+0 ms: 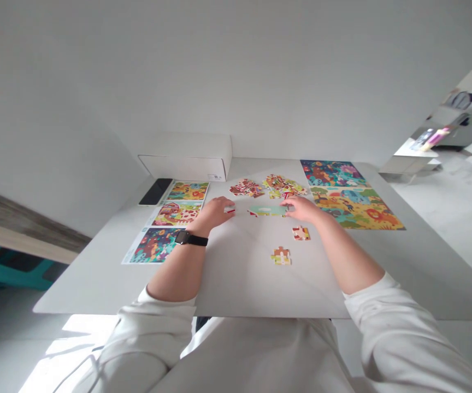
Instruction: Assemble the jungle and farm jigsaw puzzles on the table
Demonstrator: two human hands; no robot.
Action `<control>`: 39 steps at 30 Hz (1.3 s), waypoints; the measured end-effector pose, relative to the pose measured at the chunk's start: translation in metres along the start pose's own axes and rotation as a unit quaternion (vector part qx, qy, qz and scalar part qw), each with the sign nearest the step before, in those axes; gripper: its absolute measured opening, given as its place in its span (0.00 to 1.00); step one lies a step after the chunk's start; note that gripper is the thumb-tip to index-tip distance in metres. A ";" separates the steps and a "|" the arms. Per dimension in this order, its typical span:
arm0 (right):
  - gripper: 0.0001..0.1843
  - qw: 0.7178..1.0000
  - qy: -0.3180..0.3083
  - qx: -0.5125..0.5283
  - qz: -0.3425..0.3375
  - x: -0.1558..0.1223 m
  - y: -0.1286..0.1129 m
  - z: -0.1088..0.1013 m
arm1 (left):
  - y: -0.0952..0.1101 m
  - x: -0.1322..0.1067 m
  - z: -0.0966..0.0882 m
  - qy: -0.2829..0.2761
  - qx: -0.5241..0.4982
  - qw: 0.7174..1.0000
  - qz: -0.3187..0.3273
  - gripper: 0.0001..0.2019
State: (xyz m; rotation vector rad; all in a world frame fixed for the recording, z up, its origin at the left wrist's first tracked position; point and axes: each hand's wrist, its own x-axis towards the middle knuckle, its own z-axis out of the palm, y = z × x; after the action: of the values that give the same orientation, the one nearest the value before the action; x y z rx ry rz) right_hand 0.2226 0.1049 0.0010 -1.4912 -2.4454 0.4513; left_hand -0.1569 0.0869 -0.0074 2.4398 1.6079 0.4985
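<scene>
My left hand (217, 212) is closed on a puzzle piece (231, 210) with a red edge, mostly hidden by the fingers. To its right, separated by a small gap, lies a strip of joined puzzle pieces (267, 209), pale green-blue with a white cloud and a bit of red at the left. The fingers of my right hand (300, 208) grip the strip's right end. Just behind them is a red patterned piece (287, 195) at the pile's edge. Two loose pieces lie nearer me: a brown-and-white one (301, 233) and a brown-and-green one (282, 256).
Two piles of puzzle pieces, a reddish one (246, 188) and a yellowish one (279, 183), lie behind my hands. A white box (182, 166), phone (156, 192) and picture sheet (176, 213) are at left. Completed-looking animal pictures (354, 207) lie at right on the white table (236, 295).
</scene>
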 end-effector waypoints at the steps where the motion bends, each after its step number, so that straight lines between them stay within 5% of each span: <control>1: 0.22 1.000 0.000 0.000 0.002 0.000 0.000 0.000 | 0.001 0.000 0.000 -0.001 -0.002 1.000 0.000 0.17; 7: 0.21 1.000 0.009 0.012 -0.011 -0.001 0.001 0.001 | 0.008 0.002 -0.006 0.066 -0.037 0.997 0.005 0.16; 12: 0.24 1.000 0.006 0.012 -0.013 0.000 0.002 0.002 | 0.016 0.002 -0.014 0.125 -0.068 0.985 -0.097 0.10; 15: 0.26 1.000 0.011 0.017 -0.006 0.000 0.001 0.002 | 0.019 0.000 -0.017 0.155 -0.041 0.974 -0.161 0.18; 18: 0.25 0.999 0.011 0.034 -0.005 0.001 -0.003 -0.001 | 0.022 0.002 -0.020 0.168 -0.053 0.967 -0.185 0.24; 21: 0.21 0.999 0.015 0.042 -0.003 0.002 -0.005 -0.003 | 0.022 0.014 -0.022 0.174 -0.086 0.964 -0.181 0.14; 23: 0.20 0.999 0.018 0.042 -0.003 0.003 -0.005 -0.003 | 0.019 0.028 -0.022 0.159 -0.085 0.970 -0.162 0.11; 26: 0.19 0.999 0.024 0.042 -0.018 0.005 -0.002 0.002 | 0.009 0.053 -0.017 0.108 -0.056 0.985 -0.120 0.20; 31: 0.19 0.992 0.112 0.026 -0.053 0.003 0.002 0.013 | -0.015 0.087 -0.006 0.010 0.002 0.997 -0.080 0.27; 39: 0.17 0.976 0.203 0.026 -0.080 0.003 0.004 0.017 | -0.037 0.101 -0.001 -0.042 -0.025 0.997 -0.064 0.31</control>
State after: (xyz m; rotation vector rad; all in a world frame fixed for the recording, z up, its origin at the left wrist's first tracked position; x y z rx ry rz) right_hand 0.2185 0.1068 -0.0161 -1.2114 -2.1860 0.1564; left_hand -0.1530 0.1941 -0.0008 2.2721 1.6839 0.4047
